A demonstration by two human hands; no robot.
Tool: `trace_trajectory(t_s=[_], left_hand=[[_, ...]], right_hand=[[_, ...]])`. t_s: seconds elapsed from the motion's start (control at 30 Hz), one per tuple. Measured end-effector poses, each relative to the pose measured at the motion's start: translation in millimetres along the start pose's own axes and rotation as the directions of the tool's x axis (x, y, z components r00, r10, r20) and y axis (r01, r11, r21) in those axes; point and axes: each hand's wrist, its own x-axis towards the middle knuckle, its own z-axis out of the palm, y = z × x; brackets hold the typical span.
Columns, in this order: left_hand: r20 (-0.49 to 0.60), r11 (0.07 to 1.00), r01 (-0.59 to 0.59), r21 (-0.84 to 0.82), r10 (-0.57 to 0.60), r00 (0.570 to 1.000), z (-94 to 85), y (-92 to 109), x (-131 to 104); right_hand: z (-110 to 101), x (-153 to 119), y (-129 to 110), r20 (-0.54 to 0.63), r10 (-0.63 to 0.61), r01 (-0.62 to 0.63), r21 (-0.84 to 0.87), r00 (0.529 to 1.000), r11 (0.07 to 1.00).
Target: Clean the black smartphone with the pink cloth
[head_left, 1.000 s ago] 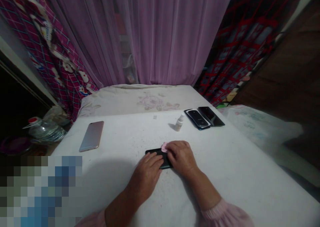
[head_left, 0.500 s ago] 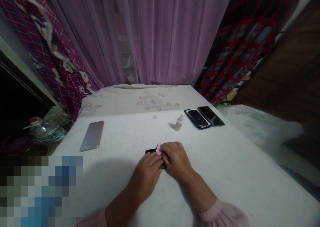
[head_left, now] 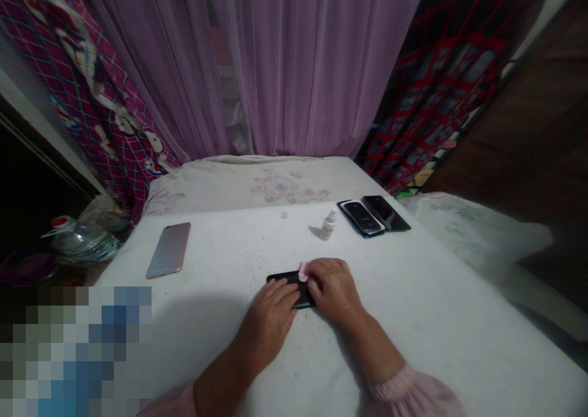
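Observation:
A black phone [head_left: 304,297] lies flat on the white cloth-covered table in front of me. My left hand [head_left: 272,311] rests over its left part, fingers laid across the top and thumb by the near edge, holding it in place. A small folded pink cloth [head_left: 303,272] is pinched in the fingers of my right hand [head_left: 331,288], pressed on the phone's right part near the far edge. The phone's right end is hidden under that hand.
Beyond my hands stands a small white spray bottle [head_left: 328,226]. Phones [head_left: 364,217] lie at the back right, partly stacked, with a dark phone [head_left: 386,213] beside them. A rose-gold phone [head_left: 169,250] lies at the left. A large water bottle [head_left: 82,239] stands off the table's left side.
My right hand has slid a little to the right with the pink cloth, uncovering more of the black phone. My left hand has stayed nearly in place.

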Motion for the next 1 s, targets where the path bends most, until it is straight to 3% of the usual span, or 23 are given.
trace_trajectory(t_s=[0.17, 0.5, 0.8, 1.0], left_hand=[[0.002, 1.000, 0.001, -0.028, -0.001, 1.000, -2.1, 1.1, 1.6], [0.013, 1.000, 0.013, -0.012, -0.013, 1.000, 0.0, -1.0, -0.5], [0.009, 1.000, 0.010, -0.011, -0.010, 1.000, -0.1, 0.2, 1.3], [0.008, 1.000, 0.006, -0.008, -0.006, 1.000, -0.5, 0.2, 1.1]], right_hand=[[6.7, 1.6, -13.7, 0.032, -0.075, 0.075, 0.004, 0.997, 0.997], [-8.3, -0.2, 12.1, -0.066, 0.117, -0.124, -0.122, 0.991, 0.985], [6.4, 0.1, -10.7, 0.004, -0.032, 0.032, -0.015, 0.999, 0.999], [-0.2, 1.3, -3.8, 0.007, 0.027, -0.027, -0.024, 1.000, 0.999]])
